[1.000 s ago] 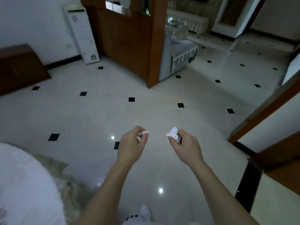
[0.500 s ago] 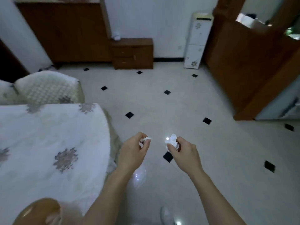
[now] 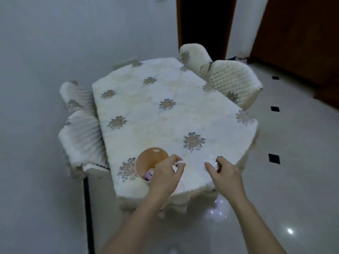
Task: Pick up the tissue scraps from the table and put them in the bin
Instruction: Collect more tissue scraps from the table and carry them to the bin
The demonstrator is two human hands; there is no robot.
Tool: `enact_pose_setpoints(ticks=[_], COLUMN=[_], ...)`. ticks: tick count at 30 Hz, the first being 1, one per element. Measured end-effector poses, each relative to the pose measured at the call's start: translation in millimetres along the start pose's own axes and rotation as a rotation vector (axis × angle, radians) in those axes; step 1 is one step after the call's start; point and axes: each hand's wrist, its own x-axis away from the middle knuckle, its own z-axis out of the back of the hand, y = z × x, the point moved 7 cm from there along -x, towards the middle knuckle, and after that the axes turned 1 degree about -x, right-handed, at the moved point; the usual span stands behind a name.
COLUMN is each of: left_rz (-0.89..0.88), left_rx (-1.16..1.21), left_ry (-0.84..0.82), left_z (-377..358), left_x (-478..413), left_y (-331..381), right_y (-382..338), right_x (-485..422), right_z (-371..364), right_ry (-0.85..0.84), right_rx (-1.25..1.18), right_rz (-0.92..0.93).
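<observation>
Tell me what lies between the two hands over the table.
In the head view, only bare flowered tablecloth shows between the left hand and the right hand, both pinching tissue scraps.

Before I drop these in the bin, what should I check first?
1. Left hand pinches a tissue scrap: ok.
2. Right hand grips a second scrap: ok.
3. Bin on the table, mouth open and unblocked: ok.
4. Tissue scrap over the bin's mouth: not ok, it is just right of the rim.
5. Second scrap over the bin's mouth: not ok, it is further right.
6. No scraps left on the tablecloth: cannot tell, white on a pale cloth.
</observation>
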Motion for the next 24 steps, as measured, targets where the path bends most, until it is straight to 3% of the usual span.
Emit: enact_pose_setpoints(ticks=[4, 9, 19, 24], left_rz=[0.108, 0.144, 0.060, 0.052], left_rx=[-0.028, -0.112, -0.272, -0.488], left_ry=[0.200, 0.274, 0.215, 0.021], left_z=[59.3, 96.4, 104.7, 85.8], left_x=[14.0, 17.1, -12.2, -20.1], left_y=[-46.7, -76.2, -82.3, -102.6], right_y=[-51.0, -96.8, -145.6, -138.0], right_x=[-15.9, -27.2, -37.8, -36.7], right_z=[-54.0, -95.5, -128.1, -144.2], right_ry=[-0.153, -0.259, -0.241, -0.339], right_rx=[0.066, 0.212, 0.376, 0.558], right_rz=[0.153, 0.293, 0.418, 0.407])
